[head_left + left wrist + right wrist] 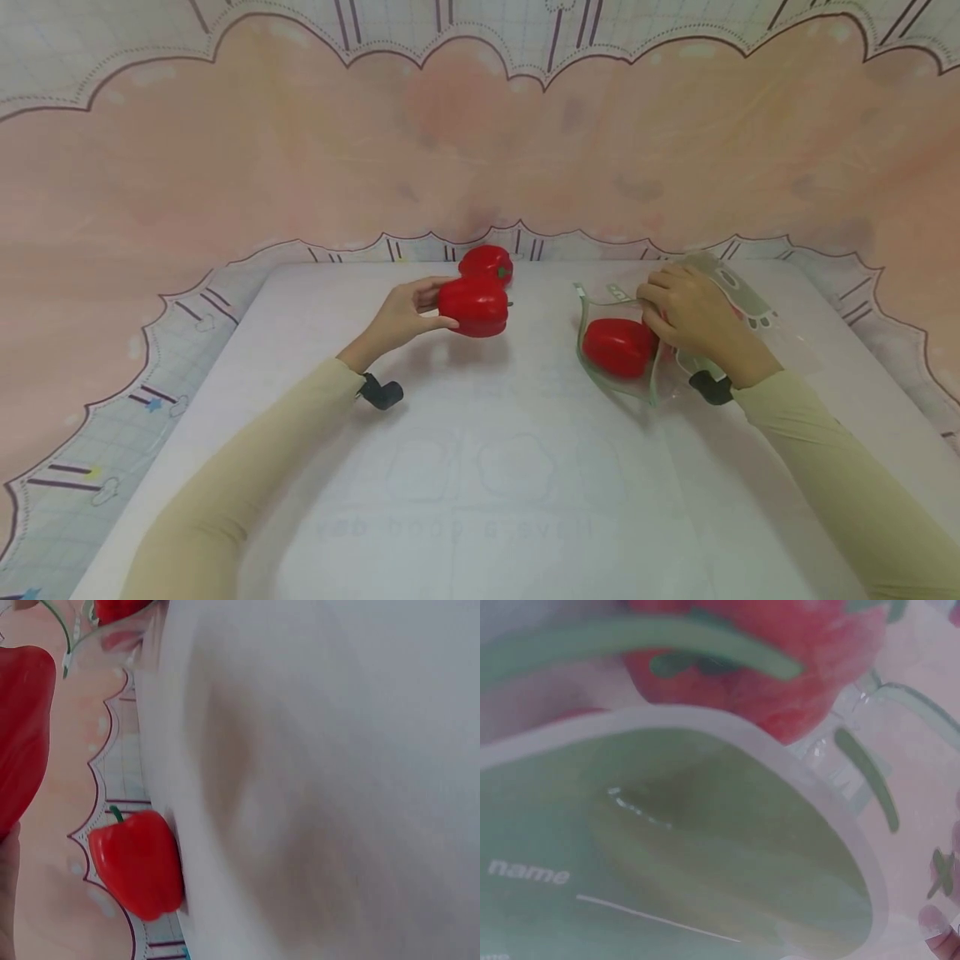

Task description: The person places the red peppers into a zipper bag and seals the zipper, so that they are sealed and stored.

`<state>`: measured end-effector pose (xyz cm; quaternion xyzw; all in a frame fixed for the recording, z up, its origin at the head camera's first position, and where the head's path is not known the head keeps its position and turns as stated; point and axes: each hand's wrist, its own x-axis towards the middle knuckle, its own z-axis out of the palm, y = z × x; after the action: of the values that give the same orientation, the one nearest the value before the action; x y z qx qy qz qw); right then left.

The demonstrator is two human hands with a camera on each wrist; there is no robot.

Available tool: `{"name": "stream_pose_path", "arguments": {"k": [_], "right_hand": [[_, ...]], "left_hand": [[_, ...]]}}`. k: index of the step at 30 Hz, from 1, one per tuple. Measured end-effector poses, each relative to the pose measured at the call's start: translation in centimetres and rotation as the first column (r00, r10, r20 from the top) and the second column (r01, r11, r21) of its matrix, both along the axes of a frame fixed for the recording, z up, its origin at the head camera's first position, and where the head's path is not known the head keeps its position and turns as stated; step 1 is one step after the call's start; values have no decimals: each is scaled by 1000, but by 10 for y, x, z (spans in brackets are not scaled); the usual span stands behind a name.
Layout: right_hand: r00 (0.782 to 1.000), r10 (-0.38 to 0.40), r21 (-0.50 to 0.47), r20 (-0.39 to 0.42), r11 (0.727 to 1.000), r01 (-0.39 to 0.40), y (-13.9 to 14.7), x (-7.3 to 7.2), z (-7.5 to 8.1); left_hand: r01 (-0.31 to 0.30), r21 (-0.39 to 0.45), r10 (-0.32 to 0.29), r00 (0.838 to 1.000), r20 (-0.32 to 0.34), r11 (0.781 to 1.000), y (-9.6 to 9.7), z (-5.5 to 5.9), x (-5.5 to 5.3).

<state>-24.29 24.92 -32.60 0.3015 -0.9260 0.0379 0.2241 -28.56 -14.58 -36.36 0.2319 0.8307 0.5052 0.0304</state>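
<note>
My left hand (397,323) holds a red bell pepper (476,308) above the white table, thumb below and fingers behind it. Its green stem points right. Just behind, another red bell pepper (487,258) rests near the table's far edge; it also shows in the left wrist view, stem up. To the right, my right hand (686,310) grips a clear zip bag (654,392) with green trim by its upper edge. Inside the bag's open mouth lies a red bell pepper (618,348). The right wrist view shows the bag's green label (667,847) printed "name" and red behind the film.
A white table (480,467) with faint prints on its surface lies under both hands. At its far edge hangs a peach and pale blue patterned curtain (450,150). Each wrist wears a black camera mount (382,393).
</note>
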Motion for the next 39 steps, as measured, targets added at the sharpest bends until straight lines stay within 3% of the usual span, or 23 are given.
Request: {"name": "stream_pose_path", "arguments": {"k": [19,26,39], "right_hand": [[999,31,-9,-20,999,-31,0,0,0],[999,34,-9,-33,999,-35,-1,1,0],[998,46,-8,-49,999,-47,0,-1,-3]], "left_hand": [[148,-1,-147,985,87,989,55,-13,10],[221,12,-221,973,67,975,71,-16,11],[294,-1,-293,954,63,956,96,-20,11]]}}
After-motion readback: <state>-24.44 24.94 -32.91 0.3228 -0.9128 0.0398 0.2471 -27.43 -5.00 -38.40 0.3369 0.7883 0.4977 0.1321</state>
